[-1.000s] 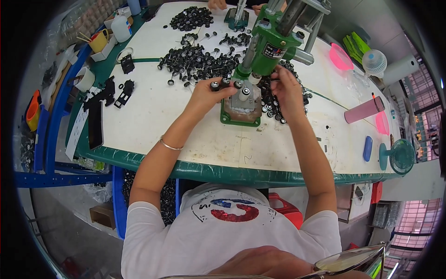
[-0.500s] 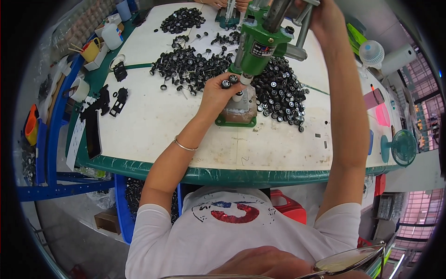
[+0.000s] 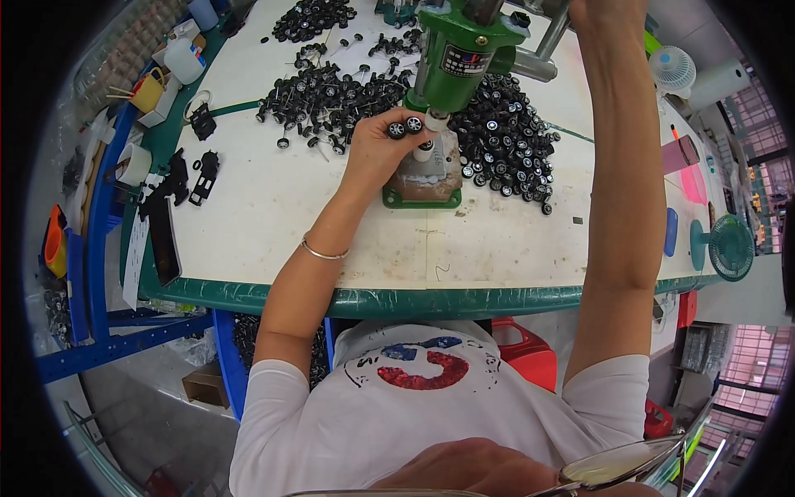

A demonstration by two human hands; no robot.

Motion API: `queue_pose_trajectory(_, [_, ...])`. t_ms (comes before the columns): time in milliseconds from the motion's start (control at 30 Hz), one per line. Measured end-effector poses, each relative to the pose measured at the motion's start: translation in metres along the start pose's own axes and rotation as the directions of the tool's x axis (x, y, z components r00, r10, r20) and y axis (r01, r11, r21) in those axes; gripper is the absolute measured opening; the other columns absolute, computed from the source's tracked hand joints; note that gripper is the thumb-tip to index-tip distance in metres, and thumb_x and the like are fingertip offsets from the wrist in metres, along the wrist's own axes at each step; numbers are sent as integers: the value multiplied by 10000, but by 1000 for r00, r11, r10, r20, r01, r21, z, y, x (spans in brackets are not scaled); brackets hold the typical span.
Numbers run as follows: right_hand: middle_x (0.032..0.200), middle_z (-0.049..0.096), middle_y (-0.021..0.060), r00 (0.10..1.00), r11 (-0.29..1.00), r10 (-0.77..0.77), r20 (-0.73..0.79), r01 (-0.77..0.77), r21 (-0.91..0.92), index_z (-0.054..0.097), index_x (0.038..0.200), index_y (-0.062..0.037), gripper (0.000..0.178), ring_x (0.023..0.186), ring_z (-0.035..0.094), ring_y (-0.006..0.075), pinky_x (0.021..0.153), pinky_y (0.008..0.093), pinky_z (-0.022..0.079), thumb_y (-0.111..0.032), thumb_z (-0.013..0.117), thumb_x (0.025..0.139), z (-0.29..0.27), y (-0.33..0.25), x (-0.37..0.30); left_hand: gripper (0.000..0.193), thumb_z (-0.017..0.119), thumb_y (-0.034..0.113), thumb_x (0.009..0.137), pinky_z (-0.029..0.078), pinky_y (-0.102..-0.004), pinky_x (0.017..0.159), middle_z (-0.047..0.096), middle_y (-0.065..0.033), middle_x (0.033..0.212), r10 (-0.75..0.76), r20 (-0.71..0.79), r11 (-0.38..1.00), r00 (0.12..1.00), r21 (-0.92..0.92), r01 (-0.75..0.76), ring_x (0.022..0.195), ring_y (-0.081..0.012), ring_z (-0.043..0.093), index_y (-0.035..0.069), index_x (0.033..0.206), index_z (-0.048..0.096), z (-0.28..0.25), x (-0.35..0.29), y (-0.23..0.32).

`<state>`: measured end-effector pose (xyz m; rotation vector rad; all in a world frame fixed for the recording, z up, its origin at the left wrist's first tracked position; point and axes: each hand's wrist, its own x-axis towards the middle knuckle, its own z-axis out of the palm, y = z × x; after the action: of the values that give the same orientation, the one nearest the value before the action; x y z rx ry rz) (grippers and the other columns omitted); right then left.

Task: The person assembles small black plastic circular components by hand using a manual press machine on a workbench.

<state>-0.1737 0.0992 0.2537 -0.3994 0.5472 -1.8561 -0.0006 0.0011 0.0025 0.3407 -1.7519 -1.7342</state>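
Near the tabletop's far edge, the left hand [image 3: 377, 149] pinched a small wheel pair [image 3: 405, 127] under the green press [image 3: 451, 62]. Up high, the right hand [image 3: 607, 10] seemed clenched around the press handle [image 3: 542, 50], mostly hidden.

Table [image 3: 273, 207]: white top, green rim along the near edge.
Middle, toward the far edge: green press [image 3: 451, 74] on its base.
Left of the press: pile of small black wheels [image 3: 319, 91].
Right of it: second pile of wheels [image 3: 505, 137].
Left edge: black parts [image 3: 203, 170], tape roll [image 3: 132, 164].
Right edge: small green fan [image 3: 729, 247].
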Motion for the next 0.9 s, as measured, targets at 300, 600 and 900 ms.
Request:
queue_pose_trajectory(300, [535, 324, -82, 489, 217, -834, 257, 719, -661, 503, 777, -74, 274, 389, 246, 10, 343, 183, 164, -298, 585, 912, 4, 42, -12, 155, 752, 63, 737, 436, -194, 592, 650, 31, 746, -17, -16, 1000, 1000, 10, 17, 644, -23, 537, 59, 886, 710, 1, 0, -3])
queue_pose_trajectory(600, [526, 321, -81, 413, 176, -853, 320, 804, -568, 493, 745, -87, 281, 383, 240, 8, 339, 184, 169, -292, 614, 893, 3, 52, -23, 175, 764, 60, 723, 435, -195, 569, 626, 36, 730, -36, -35, 999, 999, 27, 37, 640, -26, 529, 56, 890, 710, 1, -1, -6])
queue_pose_trajectory(900, [518, 310, -82, 451, 210, -831, 327, 797, -567, 475, 709, -105, 268, 380, 243, 19, 344, 196, 167, -258, 610, 882, 2, 47, -18, 154, 762, 56, 732, 432, -193, 586, 621, 34, 734, -72, -50, 997, 996, 3, 72, 664, -27, 524, 45, 876, 709, 0, -2, -6])
